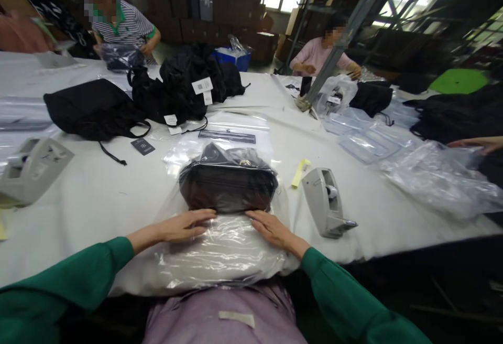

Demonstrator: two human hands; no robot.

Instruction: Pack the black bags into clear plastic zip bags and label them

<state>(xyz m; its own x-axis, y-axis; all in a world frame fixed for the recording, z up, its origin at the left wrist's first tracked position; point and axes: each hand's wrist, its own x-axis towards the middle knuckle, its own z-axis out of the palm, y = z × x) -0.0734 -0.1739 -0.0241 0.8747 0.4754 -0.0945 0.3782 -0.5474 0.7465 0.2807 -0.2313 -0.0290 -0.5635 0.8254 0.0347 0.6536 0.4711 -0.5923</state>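
Observation:
A black folded garment [228, 184] sits inside a clear plastic bag [220, 252] on the white table, right in front of me. My left hand [183, 227] lies flat on the bag, its fingertips against the garment's near edge. My right hand [273, 230] rests flat on the bag as well, fingers stretched toward the same edge. Both hands press on the loose, empty part of the bag that hangs over the table's front edge. Neither hand grips anything.
A grey tape dispenser [326, 202] stands right of the bag, another [31, 168] at far left. A yellow strip [301, 172], black garments [94, 108] with tags, and clear bags [436, 181] lie about. Two people work at the table's far side.

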